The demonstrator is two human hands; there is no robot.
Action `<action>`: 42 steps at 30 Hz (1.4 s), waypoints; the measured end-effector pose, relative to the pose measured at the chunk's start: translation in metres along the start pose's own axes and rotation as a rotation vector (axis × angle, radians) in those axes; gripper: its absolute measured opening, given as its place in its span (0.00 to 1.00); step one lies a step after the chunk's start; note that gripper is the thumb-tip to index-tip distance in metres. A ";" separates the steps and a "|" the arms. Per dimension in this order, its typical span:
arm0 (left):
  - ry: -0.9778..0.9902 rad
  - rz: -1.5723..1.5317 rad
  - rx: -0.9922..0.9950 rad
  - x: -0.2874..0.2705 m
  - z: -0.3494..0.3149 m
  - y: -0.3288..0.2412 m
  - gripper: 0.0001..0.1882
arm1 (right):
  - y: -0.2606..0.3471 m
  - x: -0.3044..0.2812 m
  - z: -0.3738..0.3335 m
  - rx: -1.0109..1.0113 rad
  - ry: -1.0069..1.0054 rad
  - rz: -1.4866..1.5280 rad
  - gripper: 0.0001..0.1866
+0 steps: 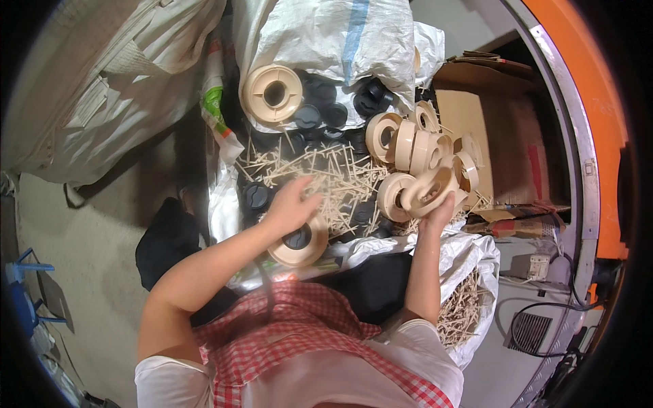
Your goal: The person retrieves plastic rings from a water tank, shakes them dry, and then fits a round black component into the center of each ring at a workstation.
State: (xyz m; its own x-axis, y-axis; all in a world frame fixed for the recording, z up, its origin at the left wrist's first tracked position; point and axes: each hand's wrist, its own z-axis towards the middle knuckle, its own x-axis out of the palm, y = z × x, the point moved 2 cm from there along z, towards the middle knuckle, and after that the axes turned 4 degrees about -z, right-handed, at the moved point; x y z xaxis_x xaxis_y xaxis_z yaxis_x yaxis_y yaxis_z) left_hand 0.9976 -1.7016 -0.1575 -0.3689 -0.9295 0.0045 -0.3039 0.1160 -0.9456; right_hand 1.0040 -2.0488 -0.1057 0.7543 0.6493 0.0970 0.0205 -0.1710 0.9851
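Observation:
My right hand [439, 214] grips the lower right side of a beige plastic ring-shaped part [416, 195], tilted above a pile of similar beige parts [403, 146]. My left hand [292, 205] hovers over the near left of the heap, fingers apart, with nothing visible in it. Just below it lies a flanged beige ring [317, 246] with a black round cap [296, 238] in its centre. Loose thin beige plastic sticks [340, 180] spread between my hands, over and among black caps [256, 196]. My left wrist and forearm partly cover the near ring.
A white woven sack [313, 34] with a blue stripe lies at the back, a large beige flanged ring [272, 112] on its near edge. An open cardboard box [462, 105] stands right. More sticks fill a white bag [462, 313] near my right elbow. A cable [517, 319] hangs at lower right.

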 end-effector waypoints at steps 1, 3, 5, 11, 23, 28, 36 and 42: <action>-0.025 -0.226 -0.076 0.006 0.001 -0.006 0.31 | 0.008 0.019 -0.024 0.101 0.008 0.215 0.22; -0.071 -0.673 -0.217 0.015 -0.001 -0.027 0.29 | 0.015 0.070 -0.074 0.412 0.313 0.452 0.23; 0.070 -1.071 -0.128 0.003 0.006 -0.049 0.23 | -0.015 0.108 -0.106 0.558 0.563 0.503 0.23; -0.334 -1.047 0.179 -0.065 -0.003 -0.084 0.22 | -0.128 0.241 -0.034 0.216 0.668 -0.158 0.24; -0.306 -0.768 0.160 -0.065 -0.008 -0.092 0.22 | -0.177 0.237 -0.029 0.162 0.578 -0.519 0.17; -0.248 -0.454 0.158 -0.046 -0.008 -0.080 0.20 | -0.057 0.184 -0.123 -0.381 0.621 -0.705 0.11; 0.264 -0.740 -0.215 -0.022 -0.017 -0.067 0.20 | -0.013 0.111 -0.153 -1.168 1.261 -0.679 0.15; 0.278 -0.367 0.062 -0.015 -0.029 -0.083 0.25 | -0.021 0.103 -0.157 -0.054 0.877 -0.543 0.31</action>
State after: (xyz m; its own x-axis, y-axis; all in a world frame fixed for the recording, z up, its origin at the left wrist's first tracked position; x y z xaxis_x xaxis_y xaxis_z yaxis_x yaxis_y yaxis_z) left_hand 1.0026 -1.6875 -0.0693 -0.4710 -0.7748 0.4216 -0.4084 -0.2321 -0.8828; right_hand 0.9784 -1.8623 -0.0938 -0.0918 0.9449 -0.3142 0.1696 0.3258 0.9301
